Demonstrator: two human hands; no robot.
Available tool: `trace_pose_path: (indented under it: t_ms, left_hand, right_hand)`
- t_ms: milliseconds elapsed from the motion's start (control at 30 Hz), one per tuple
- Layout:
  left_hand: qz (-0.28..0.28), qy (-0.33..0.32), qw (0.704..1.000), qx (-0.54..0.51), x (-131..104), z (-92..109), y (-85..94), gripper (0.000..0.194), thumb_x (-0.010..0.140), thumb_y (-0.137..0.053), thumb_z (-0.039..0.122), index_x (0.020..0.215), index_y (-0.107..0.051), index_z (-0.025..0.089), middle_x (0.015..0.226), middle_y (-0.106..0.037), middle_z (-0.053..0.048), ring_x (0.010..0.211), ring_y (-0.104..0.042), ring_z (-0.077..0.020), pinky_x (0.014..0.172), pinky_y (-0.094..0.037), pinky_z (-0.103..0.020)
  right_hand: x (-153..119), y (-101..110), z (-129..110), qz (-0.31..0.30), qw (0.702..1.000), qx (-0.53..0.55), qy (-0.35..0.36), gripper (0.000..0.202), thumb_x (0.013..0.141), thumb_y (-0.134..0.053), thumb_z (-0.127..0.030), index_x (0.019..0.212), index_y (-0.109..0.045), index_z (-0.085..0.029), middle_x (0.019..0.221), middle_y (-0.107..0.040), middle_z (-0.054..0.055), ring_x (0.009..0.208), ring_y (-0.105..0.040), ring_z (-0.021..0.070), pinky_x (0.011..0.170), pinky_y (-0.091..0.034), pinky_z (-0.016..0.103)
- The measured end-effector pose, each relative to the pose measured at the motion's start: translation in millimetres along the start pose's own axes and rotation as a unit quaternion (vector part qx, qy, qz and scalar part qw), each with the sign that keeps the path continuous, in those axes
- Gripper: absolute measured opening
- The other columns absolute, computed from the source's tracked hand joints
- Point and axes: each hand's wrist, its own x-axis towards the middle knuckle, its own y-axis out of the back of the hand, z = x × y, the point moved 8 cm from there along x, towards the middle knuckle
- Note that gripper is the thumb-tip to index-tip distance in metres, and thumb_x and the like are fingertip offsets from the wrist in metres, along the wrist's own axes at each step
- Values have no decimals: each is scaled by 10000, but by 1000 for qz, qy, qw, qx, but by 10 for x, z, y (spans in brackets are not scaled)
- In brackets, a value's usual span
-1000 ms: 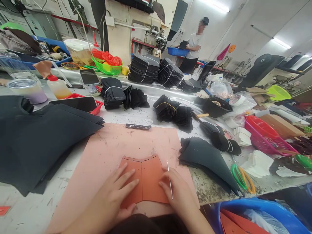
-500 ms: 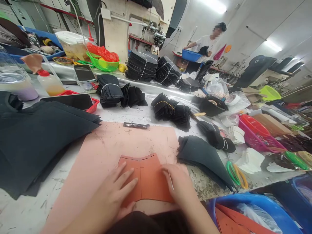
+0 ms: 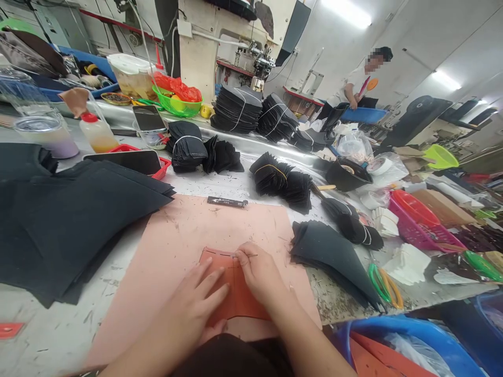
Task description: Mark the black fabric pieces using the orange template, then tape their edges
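An orange-red panel [image 3: 237, 302] with slots along its top edge and a dark centre line lies on a pink sheet [image 3: 181, 225] in front of me. My left hand [image 3: 200, 293] rests flat on the panel's left side, fingers spread. Near the top edge, my right hand [image 3: 257, 275] pinches a thin, pen-like rod, of which only a short end shows; its forearm crosses the panel's right side, hiding much of it. Beyond the hands a black marker [image 3: 227, 202] lies at the sheet's far edge.
Dark panel stacks lie left [image 3: 86, 209] and right [image 3: 334, 256] of the sheet. Tied black bundles [image 3: 271, 175] stand behind. Green-and-orange-handled scissors [image 3: 385, 285] lie at right, above a blue bin [image 3: 377, 327]. A person [image 3: 353, 86] holds a blue basin in the background.
My right hand has moved from the panel's right edge up and left to its top edge, keeping the thin rod. The left hand stays on the panel. The background person has moved right.
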Motion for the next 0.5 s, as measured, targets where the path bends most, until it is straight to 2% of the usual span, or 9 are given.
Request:
trace_pose_path:
  t_ms: [200, 367, 500]
  left_hand:
    - [-2, 14, 1000, -5, -41, 23, -63, 439, 649, -635, 289, 1083, -608, 228, 1235, -588, -77, 1220, -454, -358, 931, -466, -487]
    - [10, 51, 998, -36, -73, -23, -119, 411, 684, -627, 349, 1082, -613, 247, 1253, -575, -70, 1256, -418, -340, 976, -426, -483]
    - [-9, 10, 1000, -27, 0, 22, -57, 611, 649, -635, 285, 1243, -515, 208, 1344, -497, -87, 1301, -358, -335, 993, -427, -456]
  right_hand:
    - [5, 14, 2, -13, 1000, -8, -13, 307, 935, -309, -286, 728, -524, -216, 687, -618, 29, 645, -571, 174, 599, -412, 265]
    - [106, -65, -72, -28, 999, 29, -12, 289, 939, -317, -277, 761, -536, -213, 715, -643, 24, 677, -594, 166, 629, -422, 258]
    - [210, -249, -258, -51, 999, 19, 1, 263, 937, -330, -257, 779, -536, -217, 728, -640, 17, 687, -594, 166, 637, -421, 257]
